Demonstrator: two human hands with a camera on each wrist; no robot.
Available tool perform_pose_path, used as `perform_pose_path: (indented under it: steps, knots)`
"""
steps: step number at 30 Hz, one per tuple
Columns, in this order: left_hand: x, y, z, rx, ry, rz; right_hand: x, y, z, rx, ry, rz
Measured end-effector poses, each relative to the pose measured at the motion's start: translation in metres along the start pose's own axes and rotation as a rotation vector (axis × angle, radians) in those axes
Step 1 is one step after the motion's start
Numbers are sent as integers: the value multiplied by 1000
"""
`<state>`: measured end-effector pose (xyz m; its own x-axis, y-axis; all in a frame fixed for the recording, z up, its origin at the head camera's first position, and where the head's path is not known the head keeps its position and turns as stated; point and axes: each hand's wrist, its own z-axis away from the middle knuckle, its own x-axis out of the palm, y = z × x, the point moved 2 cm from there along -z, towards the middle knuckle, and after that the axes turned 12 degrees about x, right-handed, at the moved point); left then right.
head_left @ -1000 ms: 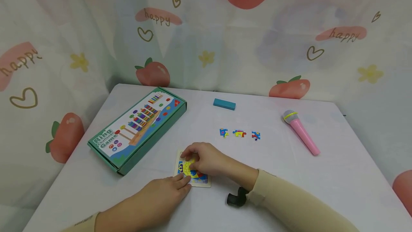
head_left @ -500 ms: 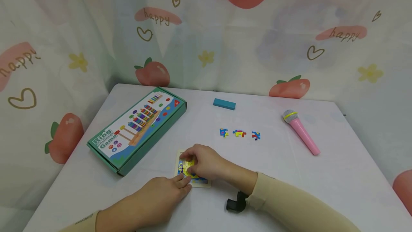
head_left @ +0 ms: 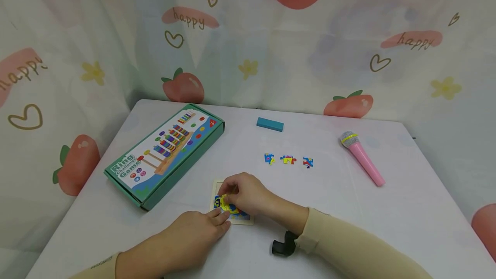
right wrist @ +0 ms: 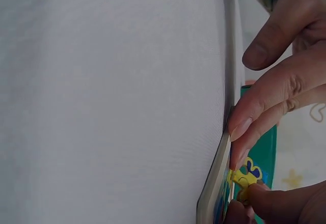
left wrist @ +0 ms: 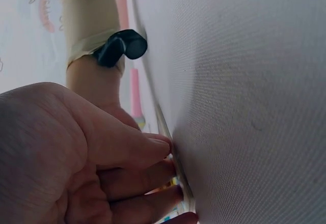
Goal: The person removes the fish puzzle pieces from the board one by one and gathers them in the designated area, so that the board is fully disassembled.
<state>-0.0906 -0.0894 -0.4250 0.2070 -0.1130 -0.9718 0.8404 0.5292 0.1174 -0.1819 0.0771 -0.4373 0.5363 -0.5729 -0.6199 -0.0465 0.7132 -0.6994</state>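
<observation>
A small jigsaw board point(head_left: 216, 187) with a pale frame lies flat on the table, its yellow and blue picture partly covered by the hands. My left hand point(head_left: 195, 234) rests its fairly straight fingertips on the board's near left edge; in the right wrist view its thumb point(right wrist: 265, 46) stands apart from the board. Over the board, my right hand point(head_left: 248, 193) pinches a yellow and blue puzzle piece point(right wrist: 247, 177) between thumb and fingers. That piece is tilted up at the board's surface. How much of it touches the board is hidden.
Three loose puzzle pieces point(head_left: 288, 159) lie in a row beyond the board. A blue block point(head_left: 270, 124) sits farther back. To the right is a pink toy microphone point(head_left: 363, 158), to the left a green Ring Challenge Game box point(head_left: 166, 154). A black device point(head_left: 284, 244) is by the right cuff.
My right fingers have shifted slightly over the board, with the yellow puzzle piece turned or tilted between them. My left hand stays in nearly the same place on the board's edge.
</observation>
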Motion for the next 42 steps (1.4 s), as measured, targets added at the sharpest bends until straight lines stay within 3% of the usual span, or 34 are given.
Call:
perform_pose_path:
  steps: [10, 15, 20, 28, 42]
  knots:
    - [-1, -1, -2, -23, -38, 23, -15, 12, 3, -13, -55, -197]
    - [-2, 0, -5, -33, -80, 48, -37, 27, 6, 59, 7, -242]
    - [-1, 0, -6, -37, -97, 33, -62, 44, 7, 131, 96, -205]
    - [0, 0, -6, -36, -104, 31, -89, 66, 4, 227, 149, -141]
    - [2, 1, -7, -37, -103, 29, -99, 76, -4, 250, 258, 92]
